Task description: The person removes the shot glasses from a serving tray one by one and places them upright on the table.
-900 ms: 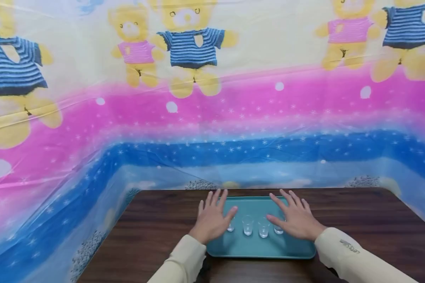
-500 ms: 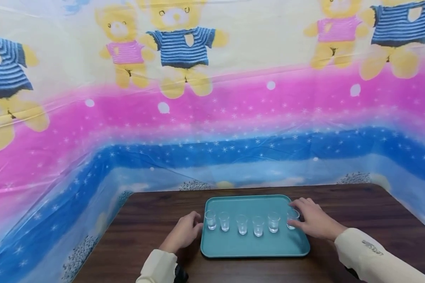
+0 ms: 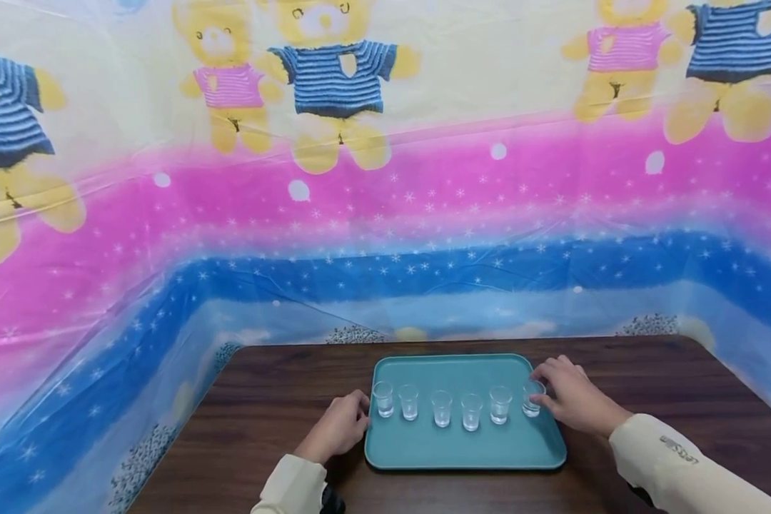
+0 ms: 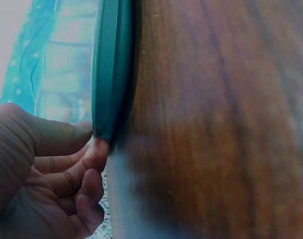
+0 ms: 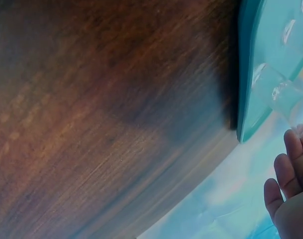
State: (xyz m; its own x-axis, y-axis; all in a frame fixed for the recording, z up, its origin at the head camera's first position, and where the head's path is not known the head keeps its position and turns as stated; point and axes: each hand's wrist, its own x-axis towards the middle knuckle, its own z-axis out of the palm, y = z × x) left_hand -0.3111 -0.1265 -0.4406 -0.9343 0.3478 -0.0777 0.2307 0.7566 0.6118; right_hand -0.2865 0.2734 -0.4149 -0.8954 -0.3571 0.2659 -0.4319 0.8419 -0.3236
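Six small clear shot glasses would exceed a plain count, so several stand upright in a row across a green tray [image 3: 465,453] in the head view. At the tray's left edge my left hand [image 3: 339,427] pinches the rim; in the left wrist view the thumb [image 4: 61,133] lies at the top of the rim and a fingertip [image 4: 98,149] at its underside. My right hand [image 3: 581,400] pinches the rightmost shot glass [image 3: 530,407] near its mouth, thumb on the near side. The right wrist view shows its fingers [image 5: 290,149] at that glass's rim, the thumb out of frame.
The tray rests on a dark wood-grain table [image 3: 263,400]. Behind and beside the table hangs a cloth [image 3: 385,214] printed with bears and pink and blue bands. The leftmost shot glass [image 3: 383,401] stands close to the left hand.
Both hands, earlier spread over the tray, have moved outward and down: the left to the tray's left edge, the right to the rightmost shot glass. The glasses keep their row.
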